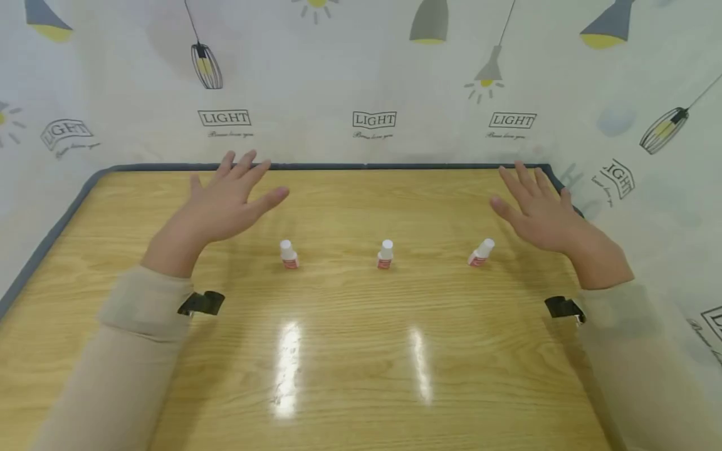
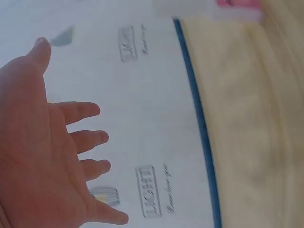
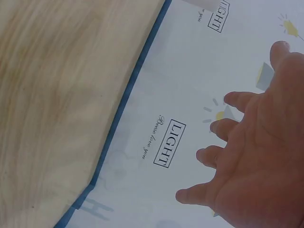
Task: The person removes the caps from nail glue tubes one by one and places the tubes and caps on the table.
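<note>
Three small white bottles with red-and-white labels stand in a row across the wooden table: a left bottle (image 1: 289,255), a middle bottle (image 1: 385,255) and a right bottle (image 1: 481,253), which looks tilted in the head view. My left hand (image 1: 225,200) is held above the table, beyond and left of the left bottle, fingers spread and holding nothing. Beyond and right of the right bottle, my right hand (image 1: 538,210) hovers with its fingers spread too. Both palms show bare in the wrist views. At the top of the left wrist view, part of a pink-and-white bottle (image 2: 240,7) is blurred.
The glossy wooden table (image 1: 350,363) has a dark edge strip (image 1: 361,166) along its back and sides. Behind it rises a white wall covering (image 1: 316,75) printed with lamps and the word LIGHT. A black strap (image 1: 203,303) shows at the left sleeve, another black strap (image 1: 564,308) at the right.
</note>
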Tool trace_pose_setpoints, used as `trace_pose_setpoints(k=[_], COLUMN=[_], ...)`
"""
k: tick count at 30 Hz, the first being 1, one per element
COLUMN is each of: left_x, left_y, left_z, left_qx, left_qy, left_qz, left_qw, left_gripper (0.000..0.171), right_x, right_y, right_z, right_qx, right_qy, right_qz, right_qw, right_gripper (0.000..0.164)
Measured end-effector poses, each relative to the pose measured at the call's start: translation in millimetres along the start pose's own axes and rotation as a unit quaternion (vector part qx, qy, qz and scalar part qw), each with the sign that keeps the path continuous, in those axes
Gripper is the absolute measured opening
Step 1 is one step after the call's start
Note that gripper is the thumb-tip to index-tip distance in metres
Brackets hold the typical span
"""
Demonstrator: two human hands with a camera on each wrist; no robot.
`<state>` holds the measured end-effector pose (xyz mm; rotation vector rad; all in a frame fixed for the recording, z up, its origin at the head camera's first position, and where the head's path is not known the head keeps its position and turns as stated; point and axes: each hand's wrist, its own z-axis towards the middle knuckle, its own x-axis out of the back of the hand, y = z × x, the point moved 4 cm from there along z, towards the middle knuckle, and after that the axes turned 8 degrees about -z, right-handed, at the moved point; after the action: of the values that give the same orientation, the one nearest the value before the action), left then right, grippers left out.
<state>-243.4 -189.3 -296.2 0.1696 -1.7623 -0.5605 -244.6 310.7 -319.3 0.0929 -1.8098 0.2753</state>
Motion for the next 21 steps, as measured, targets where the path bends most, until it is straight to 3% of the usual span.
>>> trace_pose_setpoints(k=[8, 15, 21], left_x=[-2.8, -16.6, -37.8], left_y=[66.6, 110.6, 151.0], left_z=[5.2, 9.9, 13.7], left_qx=[-0.051, -0.049, -0.1], left_qy=[-0.016, -0.018, -0.013], left_qz=[0.002, 0.018, -0.034], left_qw=[0.9986, 0.9985, 0.9943], left_gripper=[0.097, 0.094, 0.09], right_x=[11.1, 17.4, 17.3], right_y=[-10.3, -21.6, -28.3], right_z=[-14.3, -29.6, -36.6], right_qx=[0.011, 0.026, 0.042], right_qy=[-0.002, 0.003, 0.019], right_qz=[0.024, 0.043, 0.042], right_qw=[1.0, 0.999, 0.998], right_gripper=[0.08, 0.077, 0.079])
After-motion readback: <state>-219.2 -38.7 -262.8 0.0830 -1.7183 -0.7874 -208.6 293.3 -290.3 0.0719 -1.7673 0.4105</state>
